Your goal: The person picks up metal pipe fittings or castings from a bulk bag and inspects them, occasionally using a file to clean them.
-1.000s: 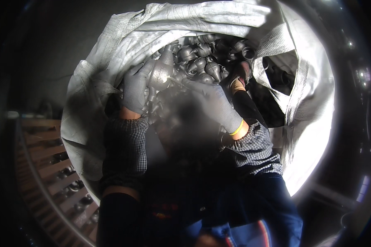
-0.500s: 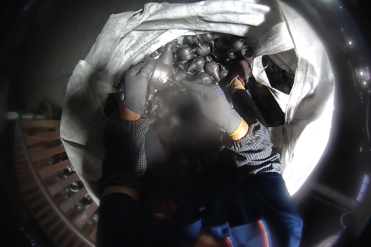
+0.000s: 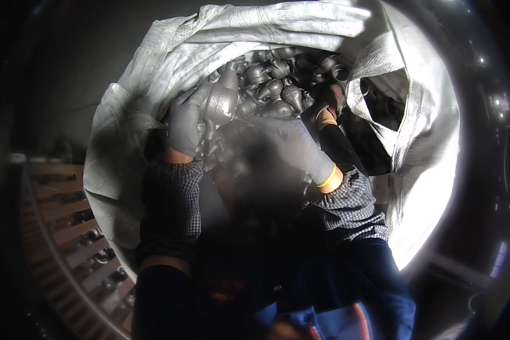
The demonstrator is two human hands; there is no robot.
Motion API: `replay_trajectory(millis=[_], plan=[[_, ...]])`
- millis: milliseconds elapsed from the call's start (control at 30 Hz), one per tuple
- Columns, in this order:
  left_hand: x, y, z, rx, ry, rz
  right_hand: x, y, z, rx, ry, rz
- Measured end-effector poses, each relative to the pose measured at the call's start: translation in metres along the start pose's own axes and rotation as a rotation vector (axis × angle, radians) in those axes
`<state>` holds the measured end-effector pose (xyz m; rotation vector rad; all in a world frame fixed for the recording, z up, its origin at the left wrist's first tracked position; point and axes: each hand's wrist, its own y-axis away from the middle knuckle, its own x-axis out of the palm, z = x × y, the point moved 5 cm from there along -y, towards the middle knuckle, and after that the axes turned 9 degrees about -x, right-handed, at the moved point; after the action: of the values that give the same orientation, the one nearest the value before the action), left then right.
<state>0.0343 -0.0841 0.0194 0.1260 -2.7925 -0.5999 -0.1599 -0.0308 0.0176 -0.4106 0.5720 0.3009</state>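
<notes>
My left hand, in a grey knit glove, is closed round a grey metal casting with a bulbous body and a narrowing neck that points up and away. Right beside its lower side is my right hand, gloved in grey with a yellow cuff edge. The right fingers are bent together at a thin, short piece near the casting; its kind is too blurred to tell. Below and beyond both hands lie many similar grey castings in a large white woven bulk bag. A dark blur hides the middle.
Beyond my right hand is a dark red and black glove or shoe with a black sleeve or legging; I cannot tell which. The bag's strap loops at the right. Brown slats with metal parts beneath stand at the lower left.
The casting in my left hand has turned or tilted very slightly. My right hand has shifted a little toward me, its fingers still near the casting.
</notes>
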Motion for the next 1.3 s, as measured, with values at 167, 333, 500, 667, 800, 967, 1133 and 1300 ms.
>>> replay_trajectory(millis=[167, 333, 500, 667, 800, 967, 1133, 1300], plan=[[-0.002, -0.004, 0.005, -0.05, 0.176, 0.063, -0.004, -0.004, -0.001, 0.072, -0.264, 0.005], [-0.007, -0.031, 0.033, -0.199, 0.368, 0.21, 0.0, -0.005, -0.009, 0.193, -0.483, -0.047], [0.0, -0.029, 0.041, -0.296, 0.434, 0.309, 0.0, -0.014, 0.018, 0.028, -0.182, -0.051], [0.013, -0.007, 0.033, -0.294, 0.341, 0.202, 0.011, -0.015, 0.011, -0.155, 0.115, -0.055], [0.002, -0.018, 0.044, -0.345, 0.23, 0.297, 0.015, -0.014, 0.015, -0.245, 0.494, 0.036], [0.007, -0.018, 0.049, -0.357, 0.357, 0.384, 0.02, -0.011, 0.017, -0.32, 0.608, 0.108], [0.018, -0.005, 0.042, -0.369, 0.346, 0.428, 0.023, -0.007, 0.021, -0.348, 0.638, 0.147], [0.008, -0.017, 0.047, -0.237, 0.131, 0.413, 0.01, -0.013, 0.015, -0.222, 0.396, -0.102]])
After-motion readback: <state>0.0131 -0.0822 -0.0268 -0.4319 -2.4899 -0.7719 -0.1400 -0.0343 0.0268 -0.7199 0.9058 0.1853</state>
